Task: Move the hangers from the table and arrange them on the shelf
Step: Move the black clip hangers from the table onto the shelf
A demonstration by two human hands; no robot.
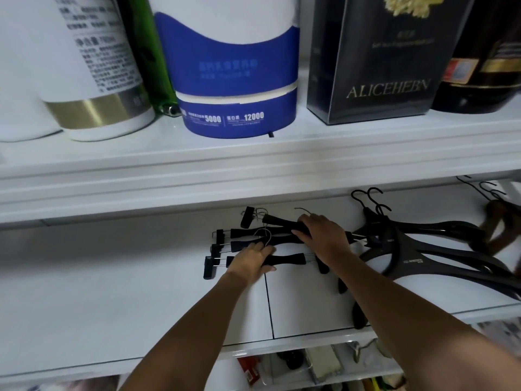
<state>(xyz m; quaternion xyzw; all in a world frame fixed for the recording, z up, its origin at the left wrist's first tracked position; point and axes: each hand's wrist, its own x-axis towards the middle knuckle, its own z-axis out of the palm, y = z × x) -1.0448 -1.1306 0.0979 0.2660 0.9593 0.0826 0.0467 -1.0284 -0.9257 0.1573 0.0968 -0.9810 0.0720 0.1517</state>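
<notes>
Where ranged along the upper board (253,153), 9 o'clock to 3 o'clock: white canister (93,80) with gold band, green bottle (149,52), blue-and-white tub (236,80), dark box (380,66) lettered ALICEHEBN, dark bottle (479,66).

Below, on the white shelf (112,277), in the same order:

Clip hangers (286,259): lot of four, just toward 6 o'clock of centre. Lying flat, bars roughly parallel and running 9 to 3, stepped one behind another toward 12. Black bars, waisted in the middle and flared at both ends. Bright metal rod out of each end; black block clip on each left rod, making a staggered column of four at the 9 o'clock side. Thin silver wire hooks, showing between the bars and above the farthest one.

Left hand (249,263): in from 6 o'clock, palm down on the nearest bar. Fingers fairly straight across the top, thumb along the near edge, pinching that bar.

Right hand (324,239): in from 5 o'clock, at the 3 o'clock end of the lot. Fingers and thumb curled over the two farthest bars, gripping them.

Coat hangers (408,249): at 4 o'clock, close against the right ends of the clip hangers. Matt black, broad-shouldered, overlapped in a fan, black hooks toward 12, small pale lettering on one.

Brown hangers (499,218): at the 3 o'clock edge, blurred, partly cut off.
</notes>
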